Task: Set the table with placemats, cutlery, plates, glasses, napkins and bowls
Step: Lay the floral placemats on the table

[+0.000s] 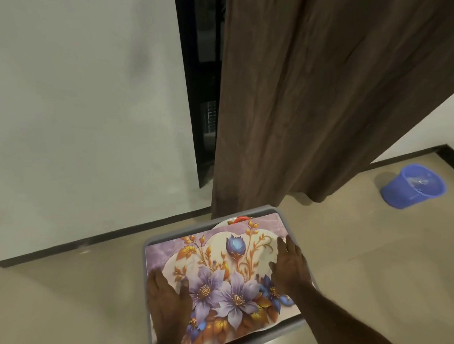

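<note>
A floral placemat [226, 272] with purple and blue flowers and gold leaves lies on top of a grey tray [249, 210] held low in front of me. My left hand [166, 298] lies flat on the mat's left side, fingers straight. My right hand [288, 266] lies flat on the mat's right side, fingers straight. At the tray's far edge the rim of a white plate [223, 222] with a red spot peeks out from under the mat. Whatever else the tray holds is hidden by the mat.
A white wall [86, 113] fills the left. A brown curtain [321, 88] hangs over a dark doorway [202, 81] straight ahead. A blue plastic bucket [413, 185] lies tipped on the beige tiled floor [369, 243] at right.
</note>
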